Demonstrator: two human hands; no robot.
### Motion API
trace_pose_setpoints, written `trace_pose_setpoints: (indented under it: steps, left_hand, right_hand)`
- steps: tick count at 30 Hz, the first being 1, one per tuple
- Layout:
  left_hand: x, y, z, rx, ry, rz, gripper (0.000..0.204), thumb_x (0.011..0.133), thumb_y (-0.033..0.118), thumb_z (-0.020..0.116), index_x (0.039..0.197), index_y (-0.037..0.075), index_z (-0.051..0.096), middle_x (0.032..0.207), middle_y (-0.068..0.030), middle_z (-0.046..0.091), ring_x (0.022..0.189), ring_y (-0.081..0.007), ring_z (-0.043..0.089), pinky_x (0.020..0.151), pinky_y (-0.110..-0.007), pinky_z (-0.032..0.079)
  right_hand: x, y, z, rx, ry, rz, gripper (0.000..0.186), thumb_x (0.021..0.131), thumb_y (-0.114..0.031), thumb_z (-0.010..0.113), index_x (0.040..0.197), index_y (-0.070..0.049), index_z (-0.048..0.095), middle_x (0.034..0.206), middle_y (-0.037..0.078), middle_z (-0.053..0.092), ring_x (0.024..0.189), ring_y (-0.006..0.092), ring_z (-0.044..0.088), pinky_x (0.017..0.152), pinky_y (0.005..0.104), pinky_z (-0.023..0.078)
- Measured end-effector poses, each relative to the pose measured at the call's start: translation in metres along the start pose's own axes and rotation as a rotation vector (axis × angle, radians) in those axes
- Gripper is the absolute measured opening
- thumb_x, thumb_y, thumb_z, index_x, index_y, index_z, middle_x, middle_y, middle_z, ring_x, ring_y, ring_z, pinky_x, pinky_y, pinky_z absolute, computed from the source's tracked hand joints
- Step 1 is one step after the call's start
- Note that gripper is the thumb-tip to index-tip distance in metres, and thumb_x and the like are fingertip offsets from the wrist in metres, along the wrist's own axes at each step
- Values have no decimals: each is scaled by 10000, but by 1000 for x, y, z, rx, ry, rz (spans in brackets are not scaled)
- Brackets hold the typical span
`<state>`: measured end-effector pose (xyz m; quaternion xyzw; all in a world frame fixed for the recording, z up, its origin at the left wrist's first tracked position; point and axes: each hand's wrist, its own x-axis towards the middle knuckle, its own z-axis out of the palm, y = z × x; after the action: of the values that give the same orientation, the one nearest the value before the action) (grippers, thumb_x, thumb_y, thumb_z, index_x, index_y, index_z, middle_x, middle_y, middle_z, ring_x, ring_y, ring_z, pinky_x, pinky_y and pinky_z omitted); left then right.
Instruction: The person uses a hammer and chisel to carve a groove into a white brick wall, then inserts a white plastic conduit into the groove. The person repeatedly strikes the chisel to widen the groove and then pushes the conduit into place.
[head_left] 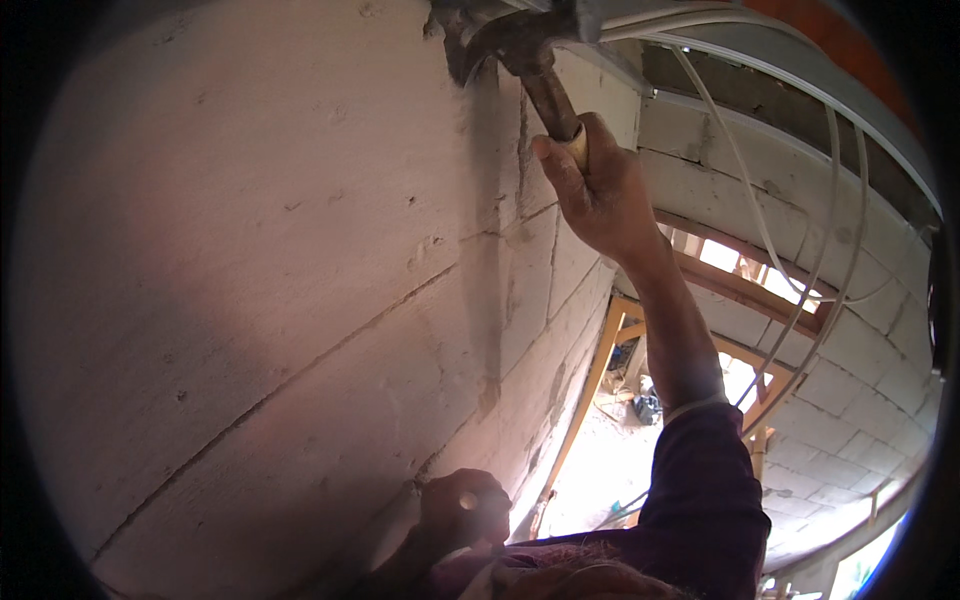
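Raised high in front of me, my right hand [603,190] grips a claw hammer [548,92] by its handle, which is dark near the head and pale at the fist. The curved claw is up at a dark, rough gap [446,32] at the top of the plastered block wall [290,240]; whether it touches is hard to tell. Low down, my left hand [450,510] is closed in a fist close to the wall. A pale round end shows at that fist, but what it belongs to is hidden. A darker vertical strip [485,250] runs down the wall below the hammer.
Pale cables [830,215] hang in loops from the upper right. Behind my right arm are a wooden-framed window opening [745,280] and a bright doorway with a wooden frame [585,410]. A block wall [850,420] closes the right side.
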<state>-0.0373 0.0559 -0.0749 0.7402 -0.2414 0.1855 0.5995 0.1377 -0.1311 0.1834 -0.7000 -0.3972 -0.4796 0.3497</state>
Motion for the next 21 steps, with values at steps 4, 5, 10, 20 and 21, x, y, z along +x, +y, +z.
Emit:
trace_pose_setpoints:
  steps: [4, 5, 10, 20, 21]
  left_hand:
    - [-1, 1, 0, -111, -66, -51, 214, 871, 171, 667, 963, -8, 594, 611, -87, 675, 532, -177, 678, 536, -298, 539]
    - [-1, 2, -1, -133, -76, -54, 214, 878, 172, 664, 968, -10, 594, 610, -85, 676, 531, -177, 677, 536, -299, 539]
    - [-3, 10, 0, -106, -69, -210, 290, 900, 259, 680, 975, -10, 600, 591, -66, 673, 530, -162, 674, 533, -293, 537]
    - [0, 18, 2, -161, -105, -372, 306, 875, 282, 655, 831, -21, 643, 605, -83, 685, 537, -156, 667, 560, -295, 540]
    - [1, 19, 3, -110, -106, -358, 304, 869, 278, 649, 810, -20, 646, 621, -83, 691, 564, -160, 675, 577, -293, 542]
  right_hand:
    - [2, -3, -3, -16, 15, -42, 394, 991, -367, 614, 938, 15, 534, 556, 62, 520, 510, 109, 538, 465, 302, 416]
    - [2, -4, -3, -12, 18, -39, 398, 990, -371, 614, 940, 16, 535, 555, 66, 521, 508, 113, 540, 464, 303, 416]
    - [-10, -1, -5, -40, -80, 107, 410, 983, -377, 620, 957, 24, 540, 552, 74, 538, 497, 126, 560, 450, 302, 421]
    - [-183, -5, 7, 367, -134, 595, 236, 895, -179, 724, 767, -51, 573, 587, -16, 559, 516, 71, 538, 461, 258, 415]
    - [-202, -7, 6, 532, -215, 750, 245, 885, -161, 733, 736, -59, 567, 599, -24, 558, 534, 59, 535, 475, 249, 415]
